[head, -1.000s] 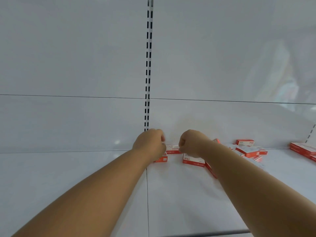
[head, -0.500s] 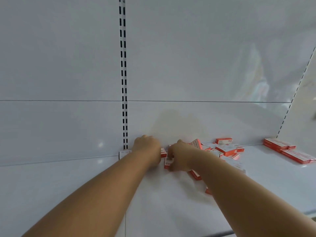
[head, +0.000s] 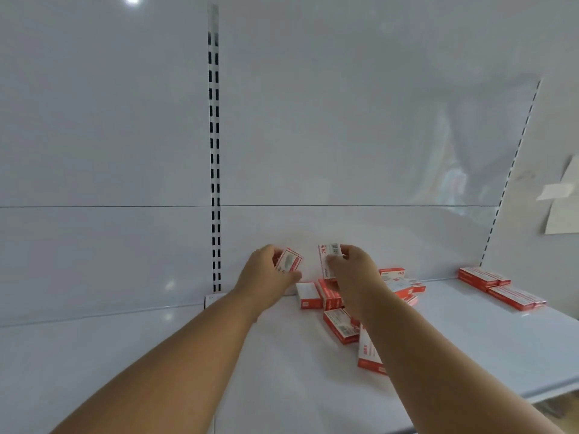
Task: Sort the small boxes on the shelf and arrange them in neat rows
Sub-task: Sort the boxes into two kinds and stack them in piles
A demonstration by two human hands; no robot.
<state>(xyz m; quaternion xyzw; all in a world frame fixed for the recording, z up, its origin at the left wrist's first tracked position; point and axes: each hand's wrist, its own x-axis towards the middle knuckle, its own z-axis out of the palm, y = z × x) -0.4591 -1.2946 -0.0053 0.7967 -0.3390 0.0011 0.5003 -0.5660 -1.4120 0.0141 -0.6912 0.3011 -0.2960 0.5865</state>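
Observation:
Small red and white boxes lie on a white shelf. My left hand holds one small box tilted above the shelf near the back wall. My right hand pinches another box upright, its barcode end up. Below the hands two boxes lie side by side by the back wall. More boxes lie loose under my right forearm, one nearer the front. A jumbled pile sits behind my right wrist.
Longer red boxes lie in a row at the far right of the shelf. A slotted upright runs up the back wall at centre left, another at the right. Papers hang on the right wall.
Both hands have lifted off the shelf, each now holding a box raised in front of the back wall. The view has shifted right.

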